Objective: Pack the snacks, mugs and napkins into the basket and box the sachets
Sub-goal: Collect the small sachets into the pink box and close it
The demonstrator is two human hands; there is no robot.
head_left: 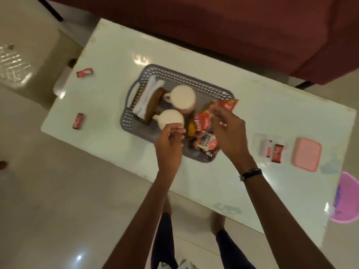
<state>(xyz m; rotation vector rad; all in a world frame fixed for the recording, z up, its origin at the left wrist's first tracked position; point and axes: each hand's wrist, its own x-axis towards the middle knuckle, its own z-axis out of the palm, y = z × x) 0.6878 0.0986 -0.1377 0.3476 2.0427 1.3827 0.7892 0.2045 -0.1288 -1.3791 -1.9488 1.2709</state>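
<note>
Grey basket (174,74) at desk (116,55) centre is loaded: napkins, two mugs, snack packets. A red snack packet (227,104) is pinched by the right hand (225,131) over the 3 o'clock end. Left hand (171,140) is curled, apparently empty. Snack packing judged nearly done; next, loose sachets (84,72) at 9 o'clock are to be boxed in the clear box (261,147) at 3 o'clock.

- One head-worn view looks steeply down from above the standing person.
- It faces the tabletop (108,61), rotated diagonally, at arm's reach.
</note>
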